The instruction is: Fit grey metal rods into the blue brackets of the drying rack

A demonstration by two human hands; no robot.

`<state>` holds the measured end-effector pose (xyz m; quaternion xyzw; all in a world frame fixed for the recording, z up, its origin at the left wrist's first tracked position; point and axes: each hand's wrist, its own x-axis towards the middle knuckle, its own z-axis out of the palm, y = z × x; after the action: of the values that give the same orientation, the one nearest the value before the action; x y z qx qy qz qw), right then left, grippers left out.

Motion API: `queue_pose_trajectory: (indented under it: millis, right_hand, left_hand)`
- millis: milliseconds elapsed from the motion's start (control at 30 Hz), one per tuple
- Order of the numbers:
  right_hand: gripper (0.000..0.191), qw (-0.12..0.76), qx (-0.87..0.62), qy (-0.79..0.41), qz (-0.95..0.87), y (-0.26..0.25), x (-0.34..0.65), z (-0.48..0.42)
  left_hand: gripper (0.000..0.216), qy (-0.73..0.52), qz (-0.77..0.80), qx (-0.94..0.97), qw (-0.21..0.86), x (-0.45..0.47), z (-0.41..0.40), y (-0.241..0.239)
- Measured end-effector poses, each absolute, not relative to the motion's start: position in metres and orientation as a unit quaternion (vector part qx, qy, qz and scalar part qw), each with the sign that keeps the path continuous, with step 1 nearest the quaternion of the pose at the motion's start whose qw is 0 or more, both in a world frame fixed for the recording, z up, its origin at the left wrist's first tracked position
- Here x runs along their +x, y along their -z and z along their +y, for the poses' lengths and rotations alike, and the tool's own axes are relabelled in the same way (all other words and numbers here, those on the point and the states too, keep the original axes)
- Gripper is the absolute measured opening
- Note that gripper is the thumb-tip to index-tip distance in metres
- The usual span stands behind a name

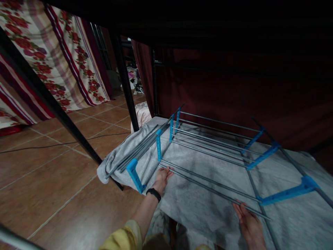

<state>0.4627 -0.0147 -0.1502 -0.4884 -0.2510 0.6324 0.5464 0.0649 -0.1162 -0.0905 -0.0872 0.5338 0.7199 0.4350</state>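
In the head view, a rack of thin grey rods and blue plastic brackets (pixel 159 146) lies across a grey blanket. My left hand (pixel 163 176), with a dark band on its wrist, pinches a loose grey rod (pixel 208 188) close to its left end. Near the rod's other end, my right hand (pixel 248 222) has its fingers closed around it. This rod runs beside another one that reaches a right-hand blue bracket (pixel 288 192). The nearest left bracket (pixel 135 176) has no rod running across from it. Farther back, several rods span the brackets.
A bundle of loose grey rods (pixel 143 147) rests on the blanket (pixel 197 208) at the left. Black metal posts (pixel 125 80) and a dark overhead frame surround the surface. A cable (pixel 65 143) crosses the tiled floor (pixel 59 173). Flowered curtains (pixel 54 55) hang beyond.
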Motion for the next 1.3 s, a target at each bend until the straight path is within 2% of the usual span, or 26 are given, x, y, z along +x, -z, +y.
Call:
queue_pose_trajectory:
  millis: [167,500,867,1300]
  right_hand:
    - [0.040,0.540,-0.498,-0.632,-0.247,0.145,0.462,-0.015]
    - [0.033,0.530,-0.501,-0.645,-0.230,0.142,0.463,-0.013]
    - [0.022,0.530,-0.487,-0.669,-0.188,0.150,0.468,-0.008]
    - [0.021,0.527,-0.484,-0.657,-0.238,0.154,0.466,-0.010]
  left_hand:
    - [0.015,-0.715,0.542,-0.086,0.432,0.065,-0.114,0.089]
    - [0.026,-0.733,0.525,-0.092,0.422,0.065,-0.114,0.093]
    - [0.018,-0.723,0.496,-0.090,0.473,0.058,-0.117,0.090]
    - [0.013,-0.728,0.480,-0.086,0.482,0.058,-0.120,0.088]
